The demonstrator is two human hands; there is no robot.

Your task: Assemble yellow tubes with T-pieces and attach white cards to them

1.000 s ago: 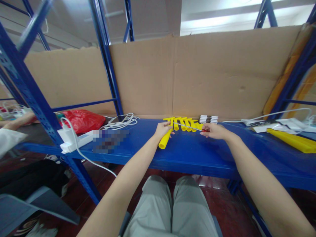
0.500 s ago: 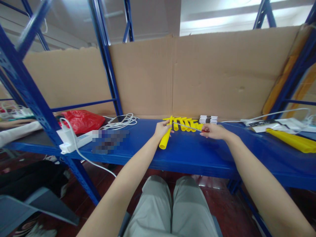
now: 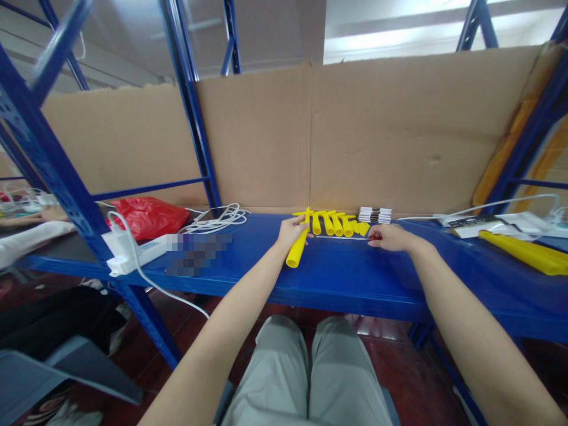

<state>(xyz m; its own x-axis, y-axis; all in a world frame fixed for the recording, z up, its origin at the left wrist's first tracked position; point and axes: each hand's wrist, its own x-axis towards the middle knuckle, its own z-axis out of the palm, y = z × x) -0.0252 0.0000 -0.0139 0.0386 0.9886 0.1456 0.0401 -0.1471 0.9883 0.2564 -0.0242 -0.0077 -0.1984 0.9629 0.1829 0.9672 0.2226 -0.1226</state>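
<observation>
My left hand (image 3: 292, 232) is closed around a yellow plastic tube (image 3: 296, 253) with a crosspiece at its far end; its open end points towards me. In my right hand (image 3: 390, 238) is a screwdriver (image 3: 344, 238) with a thin metal shaft and a dark red handle, mostly covered by the fingers. The shaft points left, low over the blue shelf, its tip near my left hand. Behind the shaft lies a row of several similar yellow tubes (image 3: 338, 227), with small yellow pieces (image 3: 361, 228) at the right end.
A stack of white strips (image 3: 375, 215) stands behind my right hand. A large yellow piece (image 3: 523, 251) lies far right on the blue shelf (image 3: 337, 272). On the left are a red plastic bag (image 3: 148, 218), coiled white cable (image 3: 222, 219) and a power strip (image 3: 151, 253). Cardboard (image 3: 257, 142) closes the back.
My right hand has shifted slightly right, drawing the screwdriver away from the tube and lowering its shaft towards the shelf. My left hand keeps its hold on the tube.
</observation>
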